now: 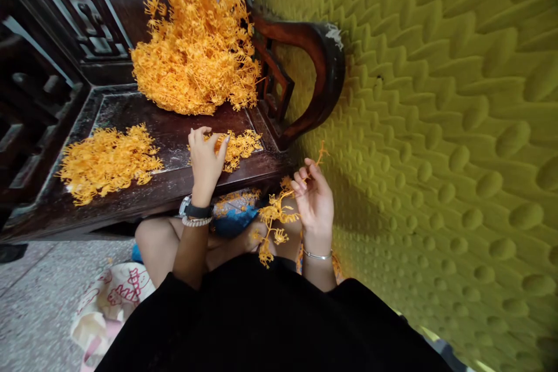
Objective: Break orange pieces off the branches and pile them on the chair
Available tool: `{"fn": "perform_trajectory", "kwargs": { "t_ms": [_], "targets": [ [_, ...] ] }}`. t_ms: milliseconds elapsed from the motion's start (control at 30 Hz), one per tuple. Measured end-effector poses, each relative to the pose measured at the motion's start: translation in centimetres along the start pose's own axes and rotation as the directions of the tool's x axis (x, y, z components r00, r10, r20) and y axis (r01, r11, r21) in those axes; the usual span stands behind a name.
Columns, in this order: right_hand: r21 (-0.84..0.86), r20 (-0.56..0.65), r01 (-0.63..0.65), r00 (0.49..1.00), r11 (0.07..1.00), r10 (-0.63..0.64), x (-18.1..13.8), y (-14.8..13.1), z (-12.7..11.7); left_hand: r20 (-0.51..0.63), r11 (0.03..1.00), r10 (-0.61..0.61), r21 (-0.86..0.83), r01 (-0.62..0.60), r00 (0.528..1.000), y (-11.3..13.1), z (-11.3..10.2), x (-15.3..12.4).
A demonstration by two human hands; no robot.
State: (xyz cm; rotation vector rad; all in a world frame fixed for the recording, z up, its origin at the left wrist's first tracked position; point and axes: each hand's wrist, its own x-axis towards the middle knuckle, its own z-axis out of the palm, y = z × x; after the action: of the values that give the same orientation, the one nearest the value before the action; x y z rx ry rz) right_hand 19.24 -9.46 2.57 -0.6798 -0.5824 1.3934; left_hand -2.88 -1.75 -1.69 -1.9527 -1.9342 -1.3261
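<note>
My right hand (314,200) pinches the thin stem of an orange artificial flower sprig (275,215). The sprig's branches with frilly heads hang to the left over my lap, and a bare stem end pokes out above my fingers. My left hand (204,163) hovers at the bench edge by a small heap of loose orange flower pieces (239,148). Its fingers are curved with the thumb apart, and I see nothing held in them. To the left lies another flat heap of orange flower pieces (111,163).
A tall mass of orange sprigs (196,64) stands at the back of the dark wooden bench (126,107). Its curved armrest (333,70) is near the yellow-green textured wall (436,128). A white cloth bag (113,296) sits on the floor at lower left.
</note>
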Motion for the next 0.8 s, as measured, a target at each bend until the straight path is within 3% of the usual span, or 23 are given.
{"fn": "perform_trajectory", "kwargs": {
  "t_ms": [167, 467, 567, 667, 700, 733, 800],
  "targets": [
    [0.077, -0.050, -0.039, 0.998, 0.996, 0.043, 0.2, 0.2, 0.1, 0.032, 0.998, -0.021, -0.060, 0.023, 0.999, -0.3, 0.0, 0.0],
    [0.116, -0.034, -0.046, 0.998, 0.992, 0.050, 0.3, 0.6, 0.2, 0.007, 0.994, -0.060, -0.093, 0.061, 0.998, -1.2, 0.5, 0.1],
    [0.144, -0.047, -0.043, 0.998, 0.989, 0.050, 0.3, 0.6, 0.2, -0.112, 0.986, -0.091, -0.146, 0.074, 0.990, -0.2, -0.3, -0.1],
    [0.202, -0.033, -0.072, 0.996, 0.977, 0.080, 0.6, 0.7, 0.2, -0.227, 0.954, -0.021, -0.296, -0.049, 0.974, 2.6, -2.5, -1.7],
    [0.219, -0.038, -0.078, 0.995, 0.973, 0.088, 0.7, 0.7, 0.2, -0.168, 0.917, 0.077, -0.376, -0.136, 0.983, 3.7, -3.2, -2.7],
    [0.232, -0.051, -0.079, 0.994, 0.969, 0.093, 0.8, 0.8, 0.3, -0.027, 0.844, 0.233, -0.490, -0.216, 0.972, 4.8, -3.9, -3.9],
    [0.250, -0.091, -0.061, 0.992, 0.966, 0.086, 0.8, 1.1, 0.5, 0.199, 0.715, 0.438, -0.668, -0.205, 0.877, 6.6, -4.6, -6.5]
  ]
}}
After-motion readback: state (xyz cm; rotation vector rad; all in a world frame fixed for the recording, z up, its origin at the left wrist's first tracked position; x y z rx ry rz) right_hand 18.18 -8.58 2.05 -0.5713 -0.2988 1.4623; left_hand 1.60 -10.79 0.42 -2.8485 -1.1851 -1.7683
